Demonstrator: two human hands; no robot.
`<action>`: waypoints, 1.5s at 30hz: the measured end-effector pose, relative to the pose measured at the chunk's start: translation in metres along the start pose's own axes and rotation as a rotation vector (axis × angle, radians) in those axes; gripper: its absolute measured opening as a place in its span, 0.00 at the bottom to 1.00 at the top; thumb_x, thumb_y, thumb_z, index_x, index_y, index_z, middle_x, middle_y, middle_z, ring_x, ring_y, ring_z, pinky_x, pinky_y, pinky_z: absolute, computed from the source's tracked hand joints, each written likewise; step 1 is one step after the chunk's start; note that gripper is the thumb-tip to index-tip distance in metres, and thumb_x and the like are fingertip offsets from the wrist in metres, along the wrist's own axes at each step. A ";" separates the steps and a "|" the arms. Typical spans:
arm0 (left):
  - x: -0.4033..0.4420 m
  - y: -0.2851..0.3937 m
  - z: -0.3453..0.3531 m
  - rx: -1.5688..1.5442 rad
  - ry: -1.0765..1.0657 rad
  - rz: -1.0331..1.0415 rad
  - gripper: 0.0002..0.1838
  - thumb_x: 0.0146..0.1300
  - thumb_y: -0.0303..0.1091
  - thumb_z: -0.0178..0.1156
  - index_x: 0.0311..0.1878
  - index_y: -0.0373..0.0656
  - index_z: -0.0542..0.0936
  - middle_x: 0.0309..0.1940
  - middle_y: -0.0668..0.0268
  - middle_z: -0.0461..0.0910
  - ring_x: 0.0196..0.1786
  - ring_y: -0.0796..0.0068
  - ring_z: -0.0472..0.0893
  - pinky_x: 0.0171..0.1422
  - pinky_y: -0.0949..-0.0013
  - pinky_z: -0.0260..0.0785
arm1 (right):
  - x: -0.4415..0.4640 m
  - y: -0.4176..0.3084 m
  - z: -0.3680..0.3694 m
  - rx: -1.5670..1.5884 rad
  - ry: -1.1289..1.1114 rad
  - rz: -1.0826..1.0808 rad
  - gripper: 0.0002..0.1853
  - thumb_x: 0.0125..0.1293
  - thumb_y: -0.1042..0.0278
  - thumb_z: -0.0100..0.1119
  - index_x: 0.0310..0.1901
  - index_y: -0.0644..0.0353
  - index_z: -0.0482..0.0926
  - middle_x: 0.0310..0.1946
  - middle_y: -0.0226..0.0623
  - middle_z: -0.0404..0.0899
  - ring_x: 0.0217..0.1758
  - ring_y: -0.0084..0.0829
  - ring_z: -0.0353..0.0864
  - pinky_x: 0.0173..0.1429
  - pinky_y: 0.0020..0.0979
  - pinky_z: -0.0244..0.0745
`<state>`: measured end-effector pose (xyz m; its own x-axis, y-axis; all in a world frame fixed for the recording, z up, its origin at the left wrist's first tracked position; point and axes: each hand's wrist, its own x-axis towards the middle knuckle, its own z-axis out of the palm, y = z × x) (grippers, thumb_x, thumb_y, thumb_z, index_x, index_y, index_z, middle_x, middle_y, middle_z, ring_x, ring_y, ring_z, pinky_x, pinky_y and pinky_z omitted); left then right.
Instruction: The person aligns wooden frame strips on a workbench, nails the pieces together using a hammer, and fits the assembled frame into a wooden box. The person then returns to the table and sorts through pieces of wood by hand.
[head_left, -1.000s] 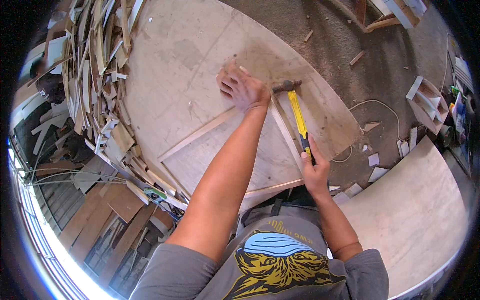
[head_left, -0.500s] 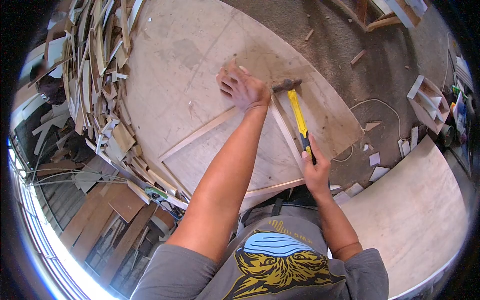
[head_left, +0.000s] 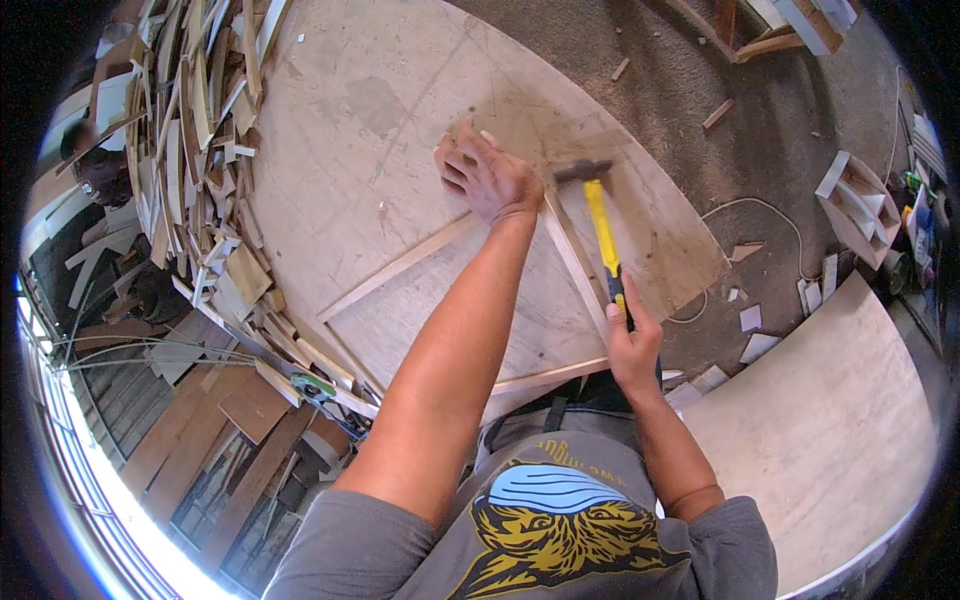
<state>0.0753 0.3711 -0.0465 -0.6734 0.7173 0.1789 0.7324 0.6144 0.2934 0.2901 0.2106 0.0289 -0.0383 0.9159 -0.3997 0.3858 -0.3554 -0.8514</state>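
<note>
My right hand (head_left: pixel 632 345) is wrapped round the black grip of a hammer (head_left: pixel 603 225) with a yellow handle. Its dark head is slightly blurred, a little to the right of the wooden frame's far corner. The frame (head_left: pixel 395 268), made of thin pale strips, lies on a large plywood sheet (head_left: pixel 330 110). At that far corner my left hand (head_left: pixel 490 180) presses down with curled fingers, closed on the frame. The hand covers the joint, so any nail there is hidden.
Offcuts and strips (head_left: pixel 190 130) are heaped along the left, with another person (head_left: pixel 100 175) beyond them. A curved pale panel (head_left: pixel 820 430) stands at lower right. A wooden box (head_left: pixel 858 210), a cable (head_left: pixel 780 205) and scraps lie on the floor at right.
The hammer head has swung slightly to the right, away from the frame's corner and my left hand. My left hand and the frame stay nearly where they were.
</note>
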 end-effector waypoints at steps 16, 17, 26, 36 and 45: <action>-0.001 -0.001 0.002 0.040 0.057 0.005 0.25 0.76 0.38 0.53 0.74 0.55 0.67 0.71 0.55 0.67 0.76 0.48 0.62 0.78 0.42 0.52 | 0.000 0.005 0.002 0.031 0.031 0.031 0.29 0.74 0.73 0.59 0.76 0.63 0.70 0.64 0.61 0.80 0.66 0.52 0.84 0.68 0.41 0.76; -0.002 -0.002 0.002 0.039 0.058 0.010 0.25 0.76 0.38 0.53 0.74 0.55 0.66 0.71 0.55 0.67 0.77 0.48 0.62 0.78 0.42 0.52 | -0.001 0.006 0.003 0.016 0.003 -0.001 0.29 0.74 0.73 0.59 0.76 0.64 0.70 0.64 0.61 0.80 0.66 0.52 0.84 0.68 0.41 0.75; 0.000 -0.004 0.001 -0.039 0.020 0.028 0.24 0.76 0.35 0.53 0.73 0.51 0.66 0.71 0.49 0.65 0.77 0.44 0.60 0.79 0.39 0.50 | -0.002 0.006 0.004 -0.007 -0.011 -0.010 0.30 0.73 0.73 0.60 0.76 0.64 0.70 0.62 0.62 0.81 0.65 0.51 0.85 0.67 0.39 0.76; 0.000 -0.003 0.002 0.023 0.061 0.029 0.24 0.76 0.36 0.53 0.73 0.54 0.67 0.70 0.52 0.66 0.75 0.46 0.63 0.77 0.41 0.53 | 0.004 -0.002 -0.004 0.056 -0.061 0.040 0.29 0.75 0.73 0.58 0.76 0.63 0.70 0.64 0.60 0.81 0.67 0.49 0.83 0.70 0.37 0.74; 0.000 -0.005 0.003 -0.022 0.055 0.029 0.22 0.78 0.37 0.51 0.72 0.53 0.67 0.70 0.52 0.67 0.75 0.47 0.63 0.77 0.42 0.54 | 0.007 -0.003 -0.003 0.096 -0.071 0.083 0.28 0.76 0.75 0.57 0.76 0.66 0.69 0.69 0.54 0.78 0.71 0.38 0.78 0.73 0.34 0.70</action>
<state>0.0722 0.3693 -0.0510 -0.6571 0.7151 0.2384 0.7494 0.5860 0.3081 0.2912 0.2185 0.0299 -0.0759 0.8682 -0.4904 0.3007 -0.4489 -0.8414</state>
